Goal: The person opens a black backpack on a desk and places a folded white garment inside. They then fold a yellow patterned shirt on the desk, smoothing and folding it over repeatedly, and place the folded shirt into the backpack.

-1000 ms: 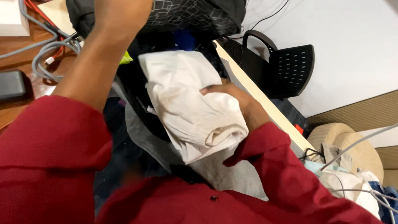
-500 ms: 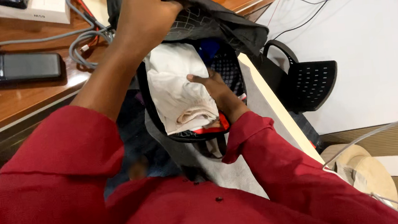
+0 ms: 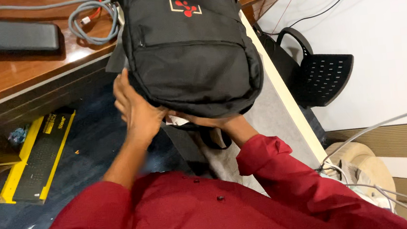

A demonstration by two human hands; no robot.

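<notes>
A black backpack (image 3: 191, 56) with a red and white emblem stands upright against the desk edge, its front pocket facing me. My left hand (image 3: 137, 110) grips its lower left corner, fingers spread on the fabric. My right hand (image 3: 203, 121) is pressed under the bag's bottom, with most of its fingers hidden by the bag. A small bit of white cloth (image 3: 178, 120) shows between the two hands. Both arms are in red sleeves.
A wooden desk (image 3: 23, 76) at the upper left carries a flat black device (image 3: 15, 35) and a coiled grey cable (image 3: 92, 21). A black keyboard in a yellow box (image 3: 38, 158) lies on the blue floor. At the right are a black perforated seat (image 3: 325, 77) and loose cables.
The white cloth that lay in the open bag is now almost out of sight. The bag has been turned front side to me, and both hands have dropped to its bottom.
</notes>
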